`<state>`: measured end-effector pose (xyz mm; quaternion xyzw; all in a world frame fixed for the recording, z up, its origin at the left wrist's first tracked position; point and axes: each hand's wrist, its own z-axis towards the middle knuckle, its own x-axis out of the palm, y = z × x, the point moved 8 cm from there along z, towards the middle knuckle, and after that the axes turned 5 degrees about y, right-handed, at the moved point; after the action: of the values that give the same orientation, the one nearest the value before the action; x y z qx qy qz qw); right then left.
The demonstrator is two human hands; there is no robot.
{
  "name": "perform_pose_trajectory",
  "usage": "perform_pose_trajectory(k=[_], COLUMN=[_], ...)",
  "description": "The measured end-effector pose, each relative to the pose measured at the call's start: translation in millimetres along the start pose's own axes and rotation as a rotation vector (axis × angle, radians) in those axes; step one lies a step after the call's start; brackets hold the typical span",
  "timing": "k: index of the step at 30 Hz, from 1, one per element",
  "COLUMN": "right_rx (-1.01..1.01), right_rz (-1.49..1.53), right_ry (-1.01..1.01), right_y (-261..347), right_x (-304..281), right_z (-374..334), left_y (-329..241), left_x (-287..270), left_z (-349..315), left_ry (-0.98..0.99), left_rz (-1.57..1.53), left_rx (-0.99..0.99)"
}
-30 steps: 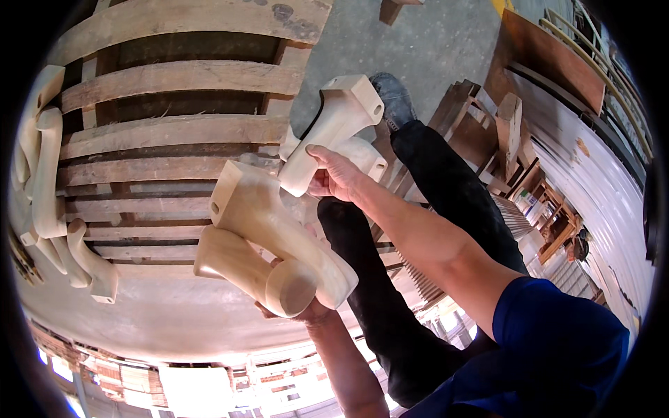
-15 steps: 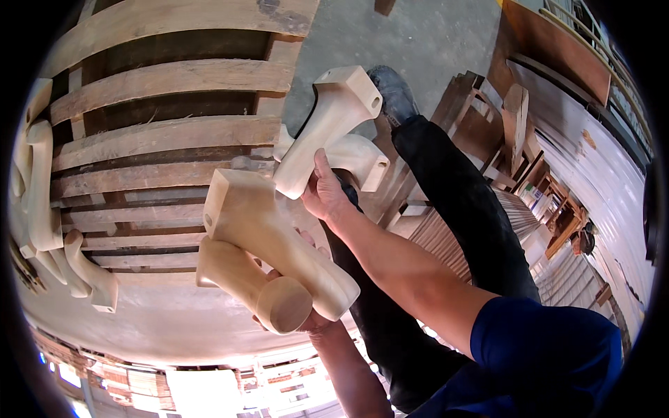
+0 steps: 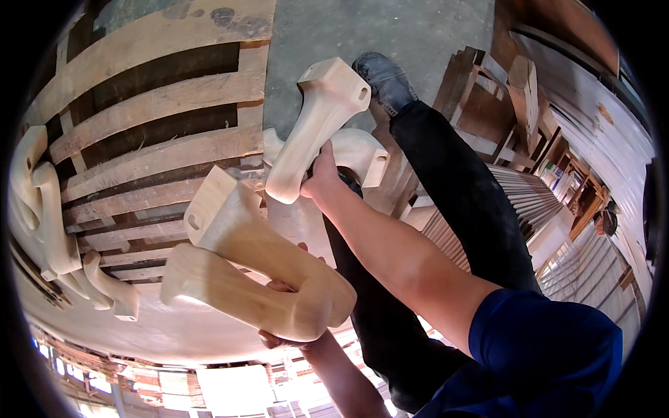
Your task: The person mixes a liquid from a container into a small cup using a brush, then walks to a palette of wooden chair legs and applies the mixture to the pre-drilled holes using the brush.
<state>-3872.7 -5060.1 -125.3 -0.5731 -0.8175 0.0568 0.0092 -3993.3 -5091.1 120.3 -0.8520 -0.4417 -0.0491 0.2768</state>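
The person's left hand (image 3: 279, 341) is curled around the underside of two pale carved pieces, with fingertips showing along the lower edge, in the gap between the pieces and beyond the far side. The block-ended piece (image 3: 261, 244) lies farther from the body, a slot cut in its squared upper end; the nearer piece (image 3: 237, 289) lies alongside it. Their rounded ends overlap toward the lower right, while their other ends spread apart at the upper left.

The right hand (image 3: 320, 175) holds the slotted piece (image 3: 313, 125) near its narrow, rounded lower end. The thumb lies along the right side; the remaining fingers are mostly hidden behind the wood, so how tightly they close cannot be told. This piece slants up and to the right, its squared block end close to a dark shoe (image 3: 383, 80) in the view. Partly behind it shows a curved piece (image 3: 359, 153); whether the two touch cannot be told.

To the left stretches a slatted wooden pallet (image 3: 167, 104), beside a grey floor (image 3: 418, 28). Past its left end, similar carved pieces (image 3: 52, 216) lie close together. The person wears black trousers (image 3: 453, 181) and a blue sleeve (image 3: 536, 341).
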Motion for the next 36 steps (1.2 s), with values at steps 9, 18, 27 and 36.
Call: perform_pose_trajectory(k=[9,18,27,36], right_rx=[-0.173,-0.220,-0.101,-0.017], right_rz=[0.024,-0.056,0.195,0.027], right_ry=[0.161,0.313,0.428,0.604], right_y=[27,52,90,166], right_x=[-2,40,35,92], right_z=[32,-51,-94,-140], left_y=[-54,-69,-27,-20], left_x=[0,89,152,225], left_z=[60,94,114,165], left_ry=[0.101,0.261,0.371,0.440], left_rz=[0.508,0.965,1.281,1.500], left_rx=[-0.042,-0.395,-0.450,-0.456])
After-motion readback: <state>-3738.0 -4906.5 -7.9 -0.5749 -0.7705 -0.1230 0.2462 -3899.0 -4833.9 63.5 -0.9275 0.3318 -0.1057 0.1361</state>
